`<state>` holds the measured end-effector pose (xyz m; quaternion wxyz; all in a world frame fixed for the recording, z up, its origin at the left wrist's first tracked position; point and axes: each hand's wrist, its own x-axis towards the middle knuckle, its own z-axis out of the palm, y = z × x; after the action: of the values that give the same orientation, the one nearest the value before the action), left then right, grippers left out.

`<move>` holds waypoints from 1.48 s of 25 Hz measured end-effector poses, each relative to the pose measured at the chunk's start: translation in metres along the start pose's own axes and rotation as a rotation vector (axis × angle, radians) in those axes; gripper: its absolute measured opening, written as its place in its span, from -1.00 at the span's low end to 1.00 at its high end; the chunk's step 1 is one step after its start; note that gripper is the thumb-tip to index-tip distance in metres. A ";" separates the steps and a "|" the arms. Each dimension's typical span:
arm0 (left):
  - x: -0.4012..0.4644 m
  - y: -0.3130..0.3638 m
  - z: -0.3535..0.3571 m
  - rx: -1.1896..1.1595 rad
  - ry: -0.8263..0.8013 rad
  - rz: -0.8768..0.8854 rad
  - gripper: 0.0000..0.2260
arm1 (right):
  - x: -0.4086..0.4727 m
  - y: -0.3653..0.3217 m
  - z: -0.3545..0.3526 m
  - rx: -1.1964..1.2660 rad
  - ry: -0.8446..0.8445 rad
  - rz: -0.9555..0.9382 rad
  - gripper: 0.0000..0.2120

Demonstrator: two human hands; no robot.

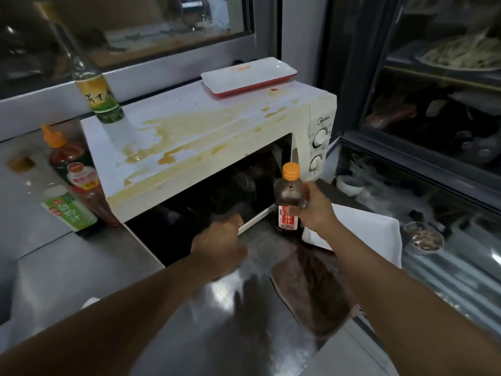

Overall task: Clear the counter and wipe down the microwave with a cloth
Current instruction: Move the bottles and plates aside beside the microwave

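Steel counter, dark sauce bottle standing upright under my right hand.

I'm seeing a brown cloth (311, 289) lying flat nearest me on the counter (217, 335). My right hand (314, 210) is curling around the sauce bottle (289, 199), long axis vertical, orange cap up, just in front of the microwave (189, 137). My left hand (219, 245) is hovering loose, gripping nothing. A white tray (366, 229) is sitting just right. Farther back, a tall bottle (92, 85) and red-rimmed dish (249, 74) are crowding the stained top.
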<state>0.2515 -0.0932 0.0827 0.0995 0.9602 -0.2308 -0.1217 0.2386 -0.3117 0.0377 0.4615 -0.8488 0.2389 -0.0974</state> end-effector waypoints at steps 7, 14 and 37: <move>-0.017 -0.009 -0.006 -0.034 0.033 0.017 -0.56 | -0.019 -0.006 0.005 0.064 0.005 -0.019 -0.54; -0.060 -0.034 -0.028 -0.098 0.085 0.065 -0.54 | -0.082 -0.049 -0.002 0.060 0.019 -0.059 -0.51; -0.156 -0.176 -0.195 -0.185 0.321 0.123 -0.56 | -0.228 -0.286 0.011 0.104 0.118 -0.302 -0.62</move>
<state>0.2445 0.1596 0.2536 0.2303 0.9382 -0.2578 0.0186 0.1356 -0.0593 0.2820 0.4701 -0.8429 0.1301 -0.2273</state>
